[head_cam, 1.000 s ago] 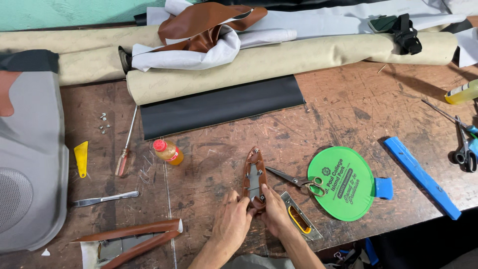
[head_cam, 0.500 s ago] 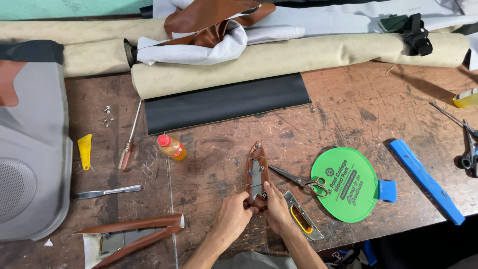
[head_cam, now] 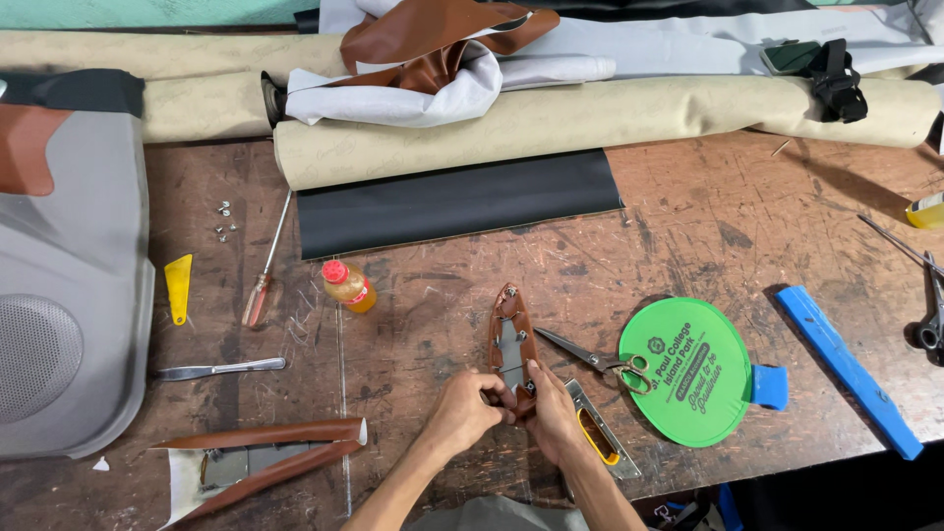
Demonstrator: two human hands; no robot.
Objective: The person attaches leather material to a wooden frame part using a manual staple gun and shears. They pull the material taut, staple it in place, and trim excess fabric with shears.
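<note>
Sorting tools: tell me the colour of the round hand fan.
Bright green fan with a blue handle, clearest in the head view.

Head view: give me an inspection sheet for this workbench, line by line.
Surface: scratched brown wooden bench.
Job's things: narrow brown leather-covered part with a grey inner face, lying lengthwise away from the person.
Hands: left hand and right hand both grip the part's near end.
Clutter: scissors, green round fan, blue bar, utility knife, small glue bottle, screwdriver, yellow scraper, loose screws, metal blade tool, brown trim strip.
Cables: nothing seen.
Surroundings: beige fabric rolls, black sheet, grey door panel at left.
</note>
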